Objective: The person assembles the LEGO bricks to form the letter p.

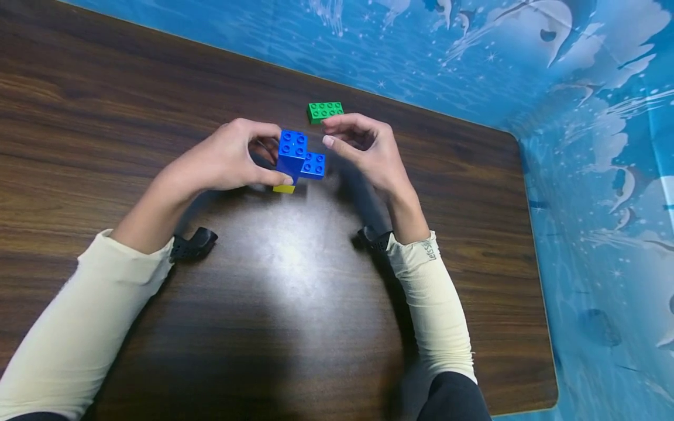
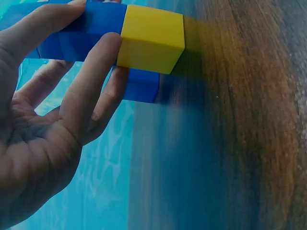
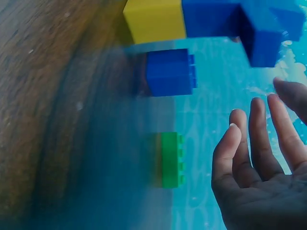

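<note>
Just above the centre of the head view, the left hand [image 1: 226, 155] pinches an upright stack of glossy plastic blocks [image 1: 291, 165], blue with a yellow block [image 1: 284, 189] at its foot, thumb on the near side and fingers behind. To the right of it, the right hand [image 1: 365, 143] has its fingers loosely bent and released, well short of the stack. A blue four-studded side block [image 1: 314, 165] juts from the stack into that gap. Whether the yellow foot touches the wood, I cannot tell.

Open room runs down the middle of the frame, where the dark wood-grain table [image 1: 474, 245] shows between the forearms. Its far edge slants from upper left to upper right, and its rounded right edge drops toward lower right; beyond both hangs blue sheeting printed with dolphins [image 1: 379, 35].

Close to the far edge, at upper centre, lies a green eight-studded plastic brick [image 1: 325, 110], its lower right corner overlapped by the right fingertips. Cream sleeves [image 1: 432, 292] and a black wrist-worn device [image 1: 195, 244] on the left side flank the middle ground.

The right wrist view, upper centre, shows a separate blue studded block [image 3: 170, 72] low by the table, between stack and green brick; from the head I cannot pick it out. That same wrist view sets the right fingertips visibly apart from the green brick.
</note>
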{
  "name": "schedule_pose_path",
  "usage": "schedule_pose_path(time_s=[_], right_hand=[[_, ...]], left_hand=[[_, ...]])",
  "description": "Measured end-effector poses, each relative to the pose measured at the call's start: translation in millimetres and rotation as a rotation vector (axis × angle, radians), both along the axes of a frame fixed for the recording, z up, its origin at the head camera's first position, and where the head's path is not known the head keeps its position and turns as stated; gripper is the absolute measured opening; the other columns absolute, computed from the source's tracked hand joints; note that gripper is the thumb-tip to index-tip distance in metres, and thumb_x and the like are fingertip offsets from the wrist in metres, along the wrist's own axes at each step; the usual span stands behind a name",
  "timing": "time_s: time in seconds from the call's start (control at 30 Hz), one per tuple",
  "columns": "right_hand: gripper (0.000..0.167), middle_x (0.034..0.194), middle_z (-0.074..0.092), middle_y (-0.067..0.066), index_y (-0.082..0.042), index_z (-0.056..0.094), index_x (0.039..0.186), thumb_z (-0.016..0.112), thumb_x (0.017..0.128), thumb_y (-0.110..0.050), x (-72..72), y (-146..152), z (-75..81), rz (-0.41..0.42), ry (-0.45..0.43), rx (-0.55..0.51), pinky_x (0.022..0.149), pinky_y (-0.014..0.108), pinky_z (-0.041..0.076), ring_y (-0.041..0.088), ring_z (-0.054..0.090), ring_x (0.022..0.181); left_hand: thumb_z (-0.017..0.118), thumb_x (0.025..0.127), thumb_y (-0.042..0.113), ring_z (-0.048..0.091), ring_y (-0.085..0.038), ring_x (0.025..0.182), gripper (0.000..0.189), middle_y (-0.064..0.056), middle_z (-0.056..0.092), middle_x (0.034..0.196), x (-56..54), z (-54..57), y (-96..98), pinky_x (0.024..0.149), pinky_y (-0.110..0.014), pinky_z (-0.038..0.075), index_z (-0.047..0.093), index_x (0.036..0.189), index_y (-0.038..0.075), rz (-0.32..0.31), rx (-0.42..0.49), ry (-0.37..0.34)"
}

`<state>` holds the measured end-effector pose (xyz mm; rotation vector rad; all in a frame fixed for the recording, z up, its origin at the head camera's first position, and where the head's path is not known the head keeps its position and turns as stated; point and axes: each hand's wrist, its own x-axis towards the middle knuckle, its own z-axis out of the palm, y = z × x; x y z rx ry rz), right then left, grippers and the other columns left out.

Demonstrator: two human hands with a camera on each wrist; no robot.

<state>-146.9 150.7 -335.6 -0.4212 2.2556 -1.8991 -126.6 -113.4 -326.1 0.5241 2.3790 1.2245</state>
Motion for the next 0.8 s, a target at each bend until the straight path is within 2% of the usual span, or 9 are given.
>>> schedule_pose_path(time_s=[0.17, 0.33, 0.5, 0.67, 0.8], right_hand=[[0.031, 0.126, 0.071, 0.030, 0.005, 0.073, 0.126, 0.077, 0.095, 0.003, -4.9, -2, -10.6, 0.021, -0.039, 0.059, 0.091, 0.030, 0.060, 0.016, 0.074, 0.095], [0.038, 0.133, 0.071, 0.024, 0.003, 0.070, 0.133, 0.076, 0.095, 0.005, -9.5, -7, -18.7, 0.042, -0.097, 0.110, 0.085, 0.028, 0.060, 0.018, 0.075, 0.096], [0.048, 0.143, 0.066, 0.018, 0.002, 0.064, 0.143, 0.073, 0.096, 0.009, -13.0, -15, -29.2, 0.066, -0.152, 0.112, 0.086, 0.030, 0.063, 0.024, 0.076, 0.103], [0.053, 0.147, 0.064, 0.018, -0.001, 0.061, 0.148, 0.073, 0.096, 0.008, -14.6, -21, -35.0, 0.058, -0.140, 0.110, 0.091, 0.036, 0.064, 0.028, 0.076, 0.104], [0.054, 0.148, 0.064, 0.015, -0.005, 0.063, 0.147, 0.075, 0.095, 0.006, -16.5, -24, -34.9, 0.051, -0.140, 0.163, 0.089, 0.034, 0.063, 0.024, 0.074, 0.100]], left_hand=[[0.088, 0.090, 0.028, 0.066, -0.036, 0.119, 0.057, -0.020, 0.069, 0.126, 1.7, 0.1, 1.2, 0.105, -0.057, 0.051, 0.060, 0.136, 0.007, -0.042, -0.042, 0.004], [0.086, 0.092, 0.029, 0.064, -0.037, 0.120, 0.065, -0.021, 0.066, 0.129, 1.2, 0.9, 3.1, 0.105, -0.057, 0.051, 0.054, 0.143, 0.006, -0.070, -0.088, -0.002], [0.083, 0.094, 0.030, 0.063, -0.038, 0.121, 0.070, -0.022, 0.065, 0.130, 1.5, 0.6, 4.8, 0.103, -0.058, 0.050, 0.049, 0.150, 0.006, -0.086, -0.119, -0.008], [0.082, 0.094, 0.028, 0.065, -0.038, 0.121, 0.068, -0.023, 0.067, 0.131, 2.3, 0.4, 5.7, 0.102, -0.059, 0.051, 0.050, 0.149, 0.005, -0.092, -0.107, 0.012], [0.083, 0.094, 0.026, 0.066, -0.037, 0.121, 0.068, -0.022, 0.068, 0.132, 2.4, 1.1, 6.7, 0.101, -0.057, 0.051, 0.050, 0.149, 0.005, -0.095, -0.095, 0.012]])
